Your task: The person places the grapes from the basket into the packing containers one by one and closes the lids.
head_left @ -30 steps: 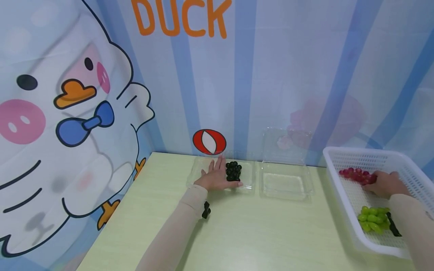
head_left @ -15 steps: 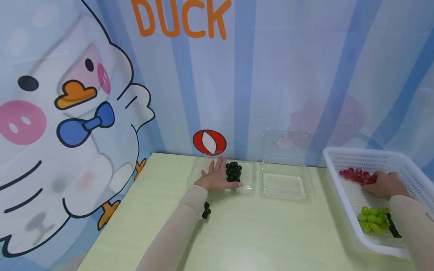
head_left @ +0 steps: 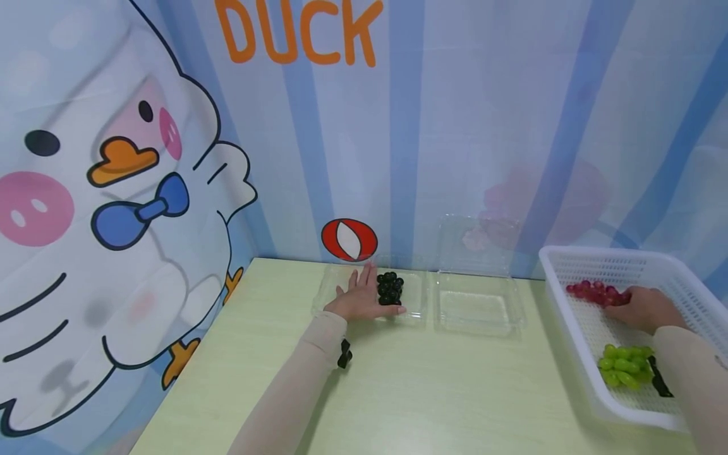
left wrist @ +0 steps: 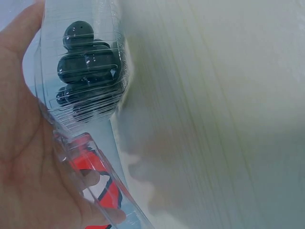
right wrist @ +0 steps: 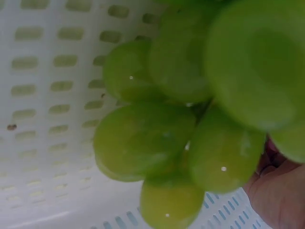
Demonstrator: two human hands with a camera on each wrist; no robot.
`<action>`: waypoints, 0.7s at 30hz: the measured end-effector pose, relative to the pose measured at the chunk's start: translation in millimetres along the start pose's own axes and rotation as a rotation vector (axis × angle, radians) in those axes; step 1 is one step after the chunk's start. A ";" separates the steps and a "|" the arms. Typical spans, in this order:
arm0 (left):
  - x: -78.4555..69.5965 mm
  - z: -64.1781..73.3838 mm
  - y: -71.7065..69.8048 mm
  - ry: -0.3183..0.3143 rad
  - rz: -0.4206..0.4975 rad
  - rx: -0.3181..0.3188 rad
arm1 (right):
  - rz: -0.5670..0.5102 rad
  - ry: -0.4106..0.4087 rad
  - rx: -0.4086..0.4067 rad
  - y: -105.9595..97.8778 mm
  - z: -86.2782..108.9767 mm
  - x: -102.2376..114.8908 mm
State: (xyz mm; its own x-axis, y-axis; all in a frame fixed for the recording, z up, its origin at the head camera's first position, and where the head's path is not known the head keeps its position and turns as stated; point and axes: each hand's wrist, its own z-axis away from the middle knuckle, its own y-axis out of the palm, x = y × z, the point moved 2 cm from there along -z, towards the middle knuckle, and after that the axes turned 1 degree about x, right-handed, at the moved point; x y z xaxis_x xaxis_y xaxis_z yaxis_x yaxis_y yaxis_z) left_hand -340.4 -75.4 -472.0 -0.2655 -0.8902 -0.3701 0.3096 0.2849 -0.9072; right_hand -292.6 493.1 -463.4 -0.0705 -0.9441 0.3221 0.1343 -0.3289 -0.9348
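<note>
My left hand (head_left: pixel 364 302) lies spread with straight fingers against a clear plastic clamshell box (head_left: pixel 417 297), its thumb along the front edge. A bunch of dark grapes (head_left: pixel 390 289) sits inside, beside the palm. In the left wrist view the palm (left wrist: pixel 28 162) touches the box, and some fingertips show through the clear plastic. My right hand (head_left: pixel 651 309) reaches into a white basket (head_left: pixel 574 341) and grips the right end of a bunch of red grapes (head_left: pixel 594 292). Green grapes (right wrist: pixel 147 138) fill much of the right wrist view, hiding most of that hand.
A second clear box (head_left: pixel 479 308) stands with its lid raised, between the first box and the basket. The bunch of green grapes (head_left: pixel 624 365) lies in the near part of the basket, under the right forearm. A printed cloth (head_left: pixel 466 126) hangs behind the table (head_left: pixel 432 392).
The head view has shifted very slightly. Both hands stay in place, the left at the box and the right on the red grapes, apart from a slight shift of the right fingers.
</note>
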 end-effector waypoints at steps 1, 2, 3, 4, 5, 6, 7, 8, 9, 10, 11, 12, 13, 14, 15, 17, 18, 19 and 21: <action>-0.4 0.4 -0.1 0.000 -0.002 0.001 | -0.010 -0.006 0.004 -0.1 0.7 -0.5; -0.4 0.4 -0.1 0.000 -0.004 0.000 | -0.017 -0.013 0.006 -0.5 1.6 -1.1; -0.8 0.8 -0.3 0.000 -0.004 0.002 | -0.024 -0.020 0.008 -0.7 2.3 -1.8; -1.2 1.3 -0.5 0.000 -0.004 0.002 | -0.028 -0.024 0.008 -0.7 2.6 -2.3; -1.4 1.4 -0.7 -0.001 -0.004 0.002 | -0.031 -0.025 0.008 -0.6 2.7 -2.9; -1.6 1.5 -0.8 -0.003 -0.004 0.002 | -0.031 -0.028 0.007 -0.5 2.9 -3.4; -1.6 1.4 -0.8 -0.004 -0.004 0.000 | -0.030 -0.029 0.004 -0.4 2.9 -3.9; -1.6 1.3 -0.7 -0.004 -0.004 -0.001 | -0.031 -0.029 0.000 -0.1 2.9 -4.3; -1.4 1.1 -0.7 -0.004 -0.004 -0.002 | -0.030 -0.028 -0.003 0.1 2.8 -4.6; -1.1 0.9 -0.6 -0.005 -0.005 -0.002 | -0.028 -0.028 -0.008 0.4 2.7 -4.9; -0.9 0.9 -0.6 -0.005 -0.006 -0.002 | -0.026 -0.028 -0.012 0.8 2.5 -5.3; -0.8 0.9 -0.6 -0.004 -0.005 -0.004 | -0.023 -0.028 -0.019 1.2 2.3 -5.6; -0.6 0.7 -0.4 -0.004 -0.004 -0.004 | -0.027 -0.026 -0.026 1.8 2.0 -5.8; -0.4 0.7 -0.4 -0.003 -0.002 -0.005 | -0.031 -0.025 -0.034 2.4 1.7 -6.1; -0.5 0.8 -0.3 -0.002 0.001 -0.005 | -0.034 -0.025 -0.041 2.9 1.4 -6.5; -0.8 1.4 -0.4 0.000 0.006 -0.007 | -0.039 -0.026 -0.052 4.0 0.6 -7.3; -1.0 1.4 -0.2 0.000 0.008 -0.007 | -0.045 -0.025 -0.055 4.6 0.2 -7.5; -1.0 1.4 -0.1 0.000 0.008 -0.007 | -0.056 -0.026 -0.058 5.0 0.1 -7.4; -1.2 1.5 -0.2 0.001 0.008 -0.008 | -0.074 -0.024 -0.053 5.2 -0.1 -7.3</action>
State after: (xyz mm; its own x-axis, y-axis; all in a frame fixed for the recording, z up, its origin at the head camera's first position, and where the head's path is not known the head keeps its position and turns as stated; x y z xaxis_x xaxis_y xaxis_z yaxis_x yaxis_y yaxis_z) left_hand -338.8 -74.9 -471.0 -0.2643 -0.8876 -0.3772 0.3042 0.2944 -0.9060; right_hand -291.5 498.3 -470.6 -0.0546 -0.9177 0.3934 0.0767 -0.3967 -0.9147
